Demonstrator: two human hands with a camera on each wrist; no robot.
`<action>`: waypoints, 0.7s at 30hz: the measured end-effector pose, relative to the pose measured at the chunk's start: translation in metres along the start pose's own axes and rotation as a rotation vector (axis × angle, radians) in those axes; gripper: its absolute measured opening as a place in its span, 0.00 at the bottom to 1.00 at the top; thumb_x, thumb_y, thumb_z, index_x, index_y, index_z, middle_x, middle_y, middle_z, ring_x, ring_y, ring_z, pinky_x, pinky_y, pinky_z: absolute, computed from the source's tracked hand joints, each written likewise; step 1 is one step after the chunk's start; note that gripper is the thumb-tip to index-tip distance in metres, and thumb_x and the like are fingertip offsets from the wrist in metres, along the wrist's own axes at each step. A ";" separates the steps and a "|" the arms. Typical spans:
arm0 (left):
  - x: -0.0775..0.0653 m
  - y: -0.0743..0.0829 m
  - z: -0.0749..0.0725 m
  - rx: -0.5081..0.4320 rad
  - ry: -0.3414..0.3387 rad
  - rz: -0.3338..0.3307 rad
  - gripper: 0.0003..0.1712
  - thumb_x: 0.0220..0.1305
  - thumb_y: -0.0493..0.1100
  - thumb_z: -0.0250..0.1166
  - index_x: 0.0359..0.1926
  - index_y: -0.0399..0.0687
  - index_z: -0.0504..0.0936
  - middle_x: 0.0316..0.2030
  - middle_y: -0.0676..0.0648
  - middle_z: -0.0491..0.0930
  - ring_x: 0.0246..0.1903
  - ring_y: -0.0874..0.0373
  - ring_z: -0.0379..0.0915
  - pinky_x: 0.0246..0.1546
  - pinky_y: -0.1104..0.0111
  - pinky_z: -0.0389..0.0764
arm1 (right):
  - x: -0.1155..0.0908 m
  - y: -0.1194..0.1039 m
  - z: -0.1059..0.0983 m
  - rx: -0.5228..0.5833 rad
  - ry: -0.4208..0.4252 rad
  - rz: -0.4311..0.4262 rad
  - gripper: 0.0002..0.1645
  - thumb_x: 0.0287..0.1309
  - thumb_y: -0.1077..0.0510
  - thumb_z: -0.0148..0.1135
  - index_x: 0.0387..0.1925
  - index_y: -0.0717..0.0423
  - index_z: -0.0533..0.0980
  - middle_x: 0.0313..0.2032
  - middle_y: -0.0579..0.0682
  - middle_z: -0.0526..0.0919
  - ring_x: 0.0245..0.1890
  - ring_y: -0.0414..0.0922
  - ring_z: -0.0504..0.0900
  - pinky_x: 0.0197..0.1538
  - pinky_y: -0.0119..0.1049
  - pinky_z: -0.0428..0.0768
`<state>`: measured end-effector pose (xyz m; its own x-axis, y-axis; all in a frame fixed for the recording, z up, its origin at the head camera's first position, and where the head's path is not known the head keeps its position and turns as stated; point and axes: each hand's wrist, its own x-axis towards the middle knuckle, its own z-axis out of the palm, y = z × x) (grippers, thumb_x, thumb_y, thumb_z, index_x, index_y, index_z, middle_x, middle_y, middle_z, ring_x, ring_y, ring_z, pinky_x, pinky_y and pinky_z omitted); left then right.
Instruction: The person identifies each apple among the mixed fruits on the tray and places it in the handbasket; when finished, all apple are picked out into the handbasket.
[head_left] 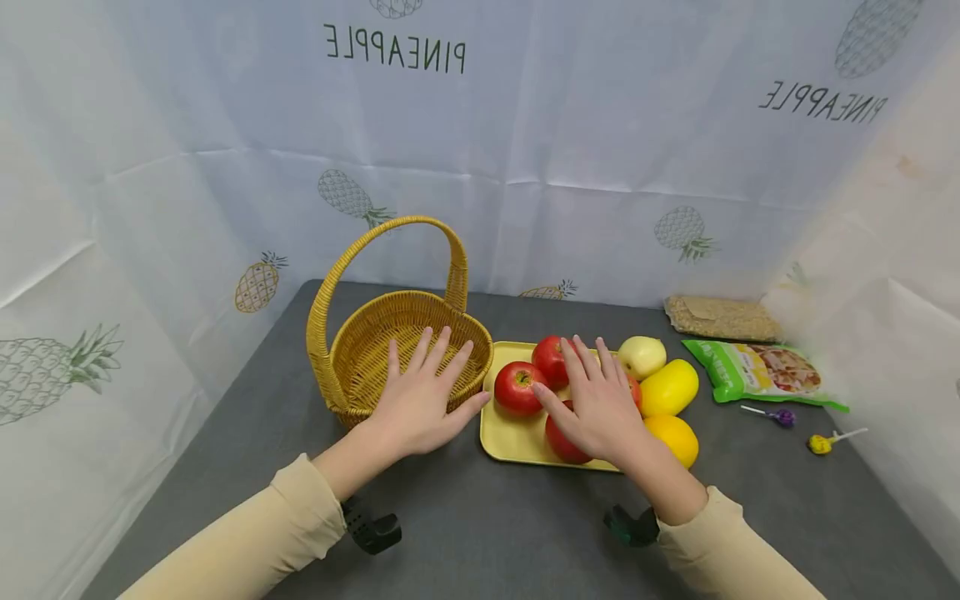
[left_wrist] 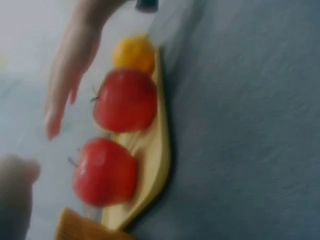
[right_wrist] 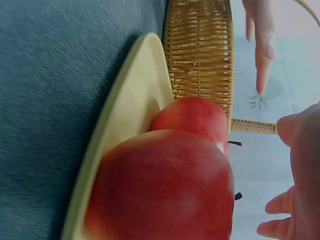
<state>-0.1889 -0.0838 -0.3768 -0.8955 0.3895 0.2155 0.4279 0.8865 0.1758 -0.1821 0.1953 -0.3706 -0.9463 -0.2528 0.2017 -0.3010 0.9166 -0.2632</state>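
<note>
- Hovering with fingers spread wide, my left hand [head_left: 423, 408] covers part of the wicker basket [head_left: 390, 308], left of frame centre.
- My right hand [head_left: 600, 410], fingers stretched out, is above red apples [head_left: 517, 388] on the yellow tray [head_left: 517, 446], right of centre.

In the head view, part of the basket [head_left: 390, 312] is covered by the left hand [head_left: 420, 404], parts of the tray [head_left: 510, 433] and red apples [head_left: 551, 363] by the right hand [head_left: 600, 408]; both sleeves [head_left: 255, 533] are cut off below. The left wrist view is blurred; in the right wrist's, the nearest apple [right_wrist: 165, 187] is cropped.
</note>
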 end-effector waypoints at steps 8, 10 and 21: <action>-0.029 -0.012 0.011 -0.073 0.182 0.122 0.42 0.75 0.72 0.46 0.80 0.57 0.60 0.79 0.43 0.51 0.79 0.45 0.40 0.73 0.38 0.44 | -0.023 0.002 0.001 0.129 0.039 -0.034 0.48 0.71 0.31 0.54 0.76 0.59 0.61 0.74 0.61 0.62 0.75 0.65 0.53 0.70 0.69 0.55; -0.036 -0.015 0.013 -0.115 0.230 0.163 0.40 0.75 0.69 0.50 0.80 0.57 0.62 0.78 0.44 0.55 0.78 0.45 0.45 0.73 0.41 0.49 | -0.030 0.002 0.004 0.202 0.087 -0.048 0.44 0.70 0.34 0.58 0.73 0.58 0.66 0.71 0.58 0.68 0.72 0.61 0.60 0.69 0.67 0.60; -0.059 -0.029 0.025 -0.418 0.663 0.243 0.19 0.70 0.45 0.66 0.60 0.50 0.84 0.58 0.46 0.79 0.56 0.51 0.78 0.50 0.59 0.80 | -0.057 0.011 0.015 0.357 0.206 0.053 0.33 0.66 0.41 0.68 0.63 0.55 0.73 0.59 0.52 0.77 0.60 0.51 0.70 0.61 0.58 0.74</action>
<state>-0.1516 -0.1260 -0.4182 -0.5697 0.2142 0.7934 0.7282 0.5792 0.3665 -0.1333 0.2155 -0.3993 -0.9292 -0.1075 0.3536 -0.3085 0.7524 -0.5819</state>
